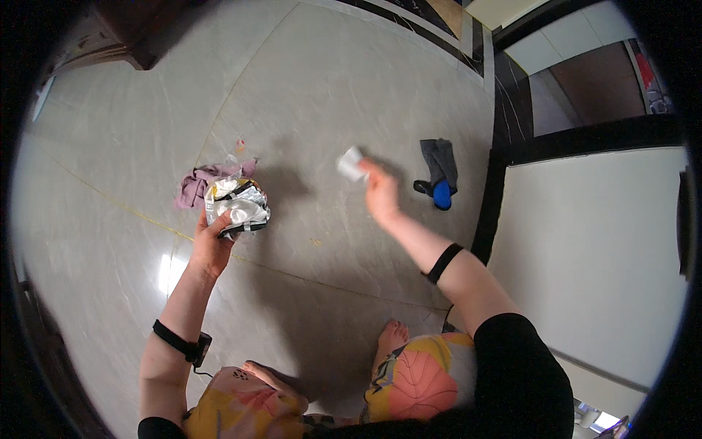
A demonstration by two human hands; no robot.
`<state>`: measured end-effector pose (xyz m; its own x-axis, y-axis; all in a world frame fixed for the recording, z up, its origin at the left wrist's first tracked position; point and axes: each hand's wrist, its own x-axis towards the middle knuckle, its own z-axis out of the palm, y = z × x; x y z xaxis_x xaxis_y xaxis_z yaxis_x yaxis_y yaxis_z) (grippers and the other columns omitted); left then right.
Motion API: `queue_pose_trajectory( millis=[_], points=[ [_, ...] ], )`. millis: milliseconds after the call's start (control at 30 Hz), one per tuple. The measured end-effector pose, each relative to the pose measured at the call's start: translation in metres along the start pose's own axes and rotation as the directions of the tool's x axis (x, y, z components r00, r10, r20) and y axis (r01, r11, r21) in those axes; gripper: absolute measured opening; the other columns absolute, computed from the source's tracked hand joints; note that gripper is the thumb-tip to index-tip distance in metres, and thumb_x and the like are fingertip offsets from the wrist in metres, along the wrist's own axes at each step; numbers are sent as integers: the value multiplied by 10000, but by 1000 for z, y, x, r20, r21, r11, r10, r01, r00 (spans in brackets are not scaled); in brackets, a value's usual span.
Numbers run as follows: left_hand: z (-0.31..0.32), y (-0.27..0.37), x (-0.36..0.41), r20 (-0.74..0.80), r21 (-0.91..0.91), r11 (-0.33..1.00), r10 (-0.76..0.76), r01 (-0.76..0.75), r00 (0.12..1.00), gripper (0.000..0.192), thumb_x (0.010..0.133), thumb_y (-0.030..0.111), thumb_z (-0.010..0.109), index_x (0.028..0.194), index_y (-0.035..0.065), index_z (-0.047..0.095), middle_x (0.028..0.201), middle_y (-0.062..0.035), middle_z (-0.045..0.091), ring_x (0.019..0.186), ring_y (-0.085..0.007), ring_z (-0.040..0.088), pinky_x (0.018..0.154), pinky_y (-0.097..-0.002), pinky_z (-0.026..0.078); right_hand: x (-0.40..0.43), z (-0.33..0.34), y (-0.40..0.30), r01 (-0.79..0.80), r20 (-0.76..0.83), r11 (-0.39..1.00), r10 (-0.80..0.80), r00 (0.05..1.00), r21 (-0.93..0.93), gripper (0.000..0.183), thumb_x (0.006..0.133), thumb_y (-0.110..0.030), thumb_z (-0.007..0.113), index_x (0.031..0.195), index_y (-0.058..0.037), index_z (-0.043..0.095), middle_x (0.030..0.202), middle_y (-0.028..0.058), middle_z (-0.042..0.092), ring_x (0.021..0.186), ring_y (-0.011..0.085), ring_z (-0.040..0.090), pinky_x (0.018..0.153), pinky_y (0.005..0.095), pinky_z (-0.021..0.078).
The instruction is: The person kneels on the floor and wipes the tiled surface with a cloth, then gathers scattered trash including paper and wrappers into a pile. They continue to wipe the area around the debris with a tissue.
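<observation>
My left hand (214, 241) grips a crumpled plastic package (241, 206), printed white, black and yellow, with its thumb across the front. Something white and wadded shows at the package's near side. Just past it, a mauve cloth (192, 186) lies on the floor, partly covered by the package in this view. My right hand (381, 189), stretched forward over the floor and blurred, pinches a small white piece (351, 163) that looks like tissue or paper. To the right of that hand lies a dark grey fabric item (440, 162) with a bright blue end (442, 195) and a black loop.
Glossy grey floor tiles (329, 263) with yellowish joints spread before me. A small red-and-white scrap (240, 145) lies beyond the mauve cloth. Dark wooden furniture (104, 38) stands at the upper left. On the right is a white panel (587, 247) with a black border.
</observation>
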<state>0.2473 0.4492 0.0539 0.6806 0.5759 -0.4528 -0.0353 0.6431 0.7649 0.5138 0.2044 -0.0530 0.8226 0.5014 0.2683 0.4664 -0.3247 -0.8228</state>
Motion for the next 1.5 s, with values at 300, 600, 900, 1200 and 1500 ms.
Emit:
queue_pose_trajectory(
  millis=[300, 600, 900, 1200, 1500],
  points=[
    [-2, -1, 0, 18, -4, 1000, -2, 2, 1000, 505, 883, 28, 629, 1345, 92, 435, 1251, -90, 566, 1123, -244, 566, 959, -382, 474, 43, -54, 97, -36, 61, 761, 98, 993, -648, 518, 840, 39, 465, 1358, 37, 451, 1432, 235, 412, 1354, 356, 368, 1122, 388, 314],
    [1, -1, -1, 13, -26, 999, -20, 20, 1000, 520, 882, 39, 629, 1353, 82, 414, 1283, -97, 540, 1138, -258, 555, 980, -392, 467, -78, -8, -3, 181, 338, 963, -106, 935, -198, 312, 884, -39, 539, 1148, -155, 659, 1271, 79, 601, 1158, 240, 587, 938, 364, 507],
    [5, -3, -6, -46, -13, 1000, -4, 3, 999, 525, 889, 42, 625, 1366, 93, 412, 1282, -87, 551, 1142, -240, 555, 975, -387, 464, 29, -74, 93, -154, -64, 837, 141, 988, -526, 380, 880, 11, 506, 1251, -22, 583, 1322, 183, 549, 1212, 322, 535, 1028, 379, 422],
    [0, -3, -2, -11, -65, 997, -40, 39, 999, 541, 860, 37, 664, 1346, 112, 438, 1273, -76, 561, 1126, -229, 558, 961, -387, 460, -92, 0, -4, 176, 332, 984, -166, 929, -2, 248, 862, 4, 555, 1048, -83, 695, 1136, 84, 677, 1059, 264, 642, 920, 354, 513],
    [5, -1, -6, -48, -36, 999, -38, 36, 998, 575, 857, 38, 669, 1373, 109, 424, 1286, -75, 554, 1149, -233, 548, 979, -379, 451, 22, -136, 84, -260, -233, 804, 156, 960, -534, 255, 884, -47, 530, 1100, -92, 658, 1256, 115, 591, 1149, 287, 557, 943, 396, 469]
  ],
)
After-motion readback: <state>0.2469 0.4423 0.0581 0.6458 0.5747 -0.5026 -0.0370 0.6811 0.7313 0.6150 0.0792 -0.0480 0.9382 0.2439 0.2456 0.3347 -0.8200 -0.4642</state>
